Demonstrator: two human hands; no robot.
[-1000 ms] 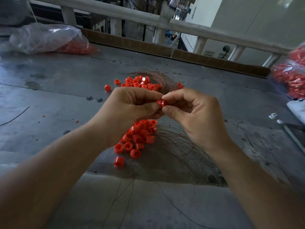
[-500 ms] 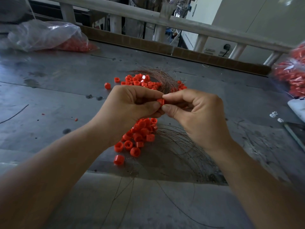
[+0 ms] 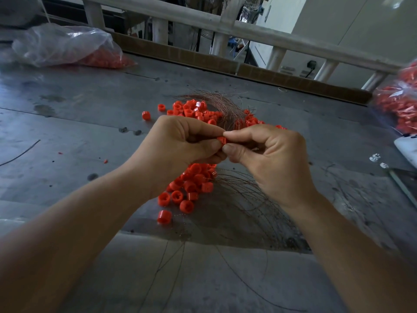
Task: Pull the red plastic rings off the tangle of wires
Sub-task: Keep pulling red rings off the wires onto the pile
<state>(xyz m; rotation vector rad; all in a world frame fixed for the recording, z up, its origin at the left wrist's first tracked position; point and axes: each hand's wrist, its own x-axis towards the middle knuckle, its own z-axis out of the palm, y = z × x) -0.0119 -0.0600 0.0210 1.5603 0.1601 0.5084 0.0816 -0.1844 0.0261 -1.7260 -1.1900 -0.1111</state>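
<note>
1. Holding one red ring (image 3: 221, 140) in the air above the desk (image 3: 90, 114), at mid-frame, right where the left hand (image 3: 180, 145) and the right hand (image 3: 270, 159) are meeting.
2. Pinching that ring from both sides: with the left fingers (image 3: 203, 132) curled, thumb and forefinger closing on its left edge, and with the right fingers (image 3: 246, 134) curled the same way, thumb and forefinger closing on its right edge.
3. Showing only a sliver of red between the fingertips; too covered to tell which way the ring's bore is pointing.
4. Lying on the desk just beyond the knuckles: the far bundle of the tangle of wires (image 3: 223, 105), coppery, with its long run arcing from the far left down toward the hands.
5. Crowding against that bundle's left side: a far heap of rings (image 3: 194, 111), with two stray rings (image 3: 146, 115) sitting apart further left.
6. Fanning out under and beside the right wrist: the near wire loops (image 3: 243, 199), curving in long sweeps toward the near edge of the desk.
7. Sitting below the left hand, touching those loops: a near heap of rings (image 3: 191, 184), several with bores facing up.
8. Lying on its side just nearer than the heap, slightly apart: a lone ring (image 3: 164, 216), curved wall facing the camera.
9. Slumping at the far left of the desk: a clear plastic bag (image 3: 63, 44) with red pieces inside; blurring at the right edge, a second bag (image 3: 399, 105) of red pieces.
10. Running across the back: a white railing (image 3: 225, 26).
</note>
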